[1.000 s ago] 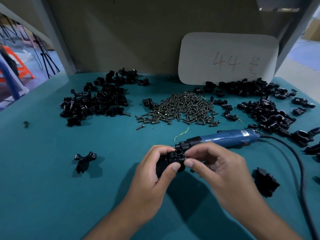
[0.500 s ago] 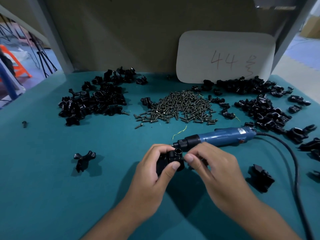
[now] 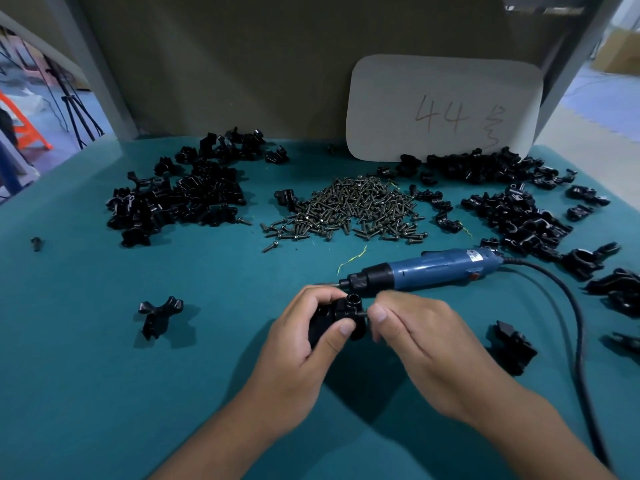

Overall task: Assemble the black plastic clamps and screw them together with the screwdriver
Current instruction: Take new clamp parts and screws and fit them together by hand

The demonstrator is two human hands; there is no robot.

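My left hand point(image 3: 304, 344) grips a black plastic clamp point(image 3: 341, 315) just above the teal table, thumb across its front. My right hand point(image 3: 419, 344) pinches a small screw point(image 3: 363, 314) at the clamp's right side. Just behind both hands lies the blue electric screwdriver point(image 3: 426, 268), tip pointing left, its black cable point(image 3: 575, 323) curving off to the right. A heap of screws point(image 3: 349, 211) sits at the table's middle. Piles of black clamp parts lie at the left point(image 3: 173, 199) and right point(image 3: 512, 216).
A single clamp piece point(image 3: 157, 315) lies left of my hands and another point(image 3: 512, 346) to the right. More loose parts point(image 3: 620, 292) sit at the right edge. A white card marked 44 point(image 3: 443, 109) leans on the back wall. A tiny black bit point(image 3: 35, 243) lies far left.
My right hand's fingers have slid from the top of the clamp to its right side, now pinching a screw there. The left hand keeps its hold.
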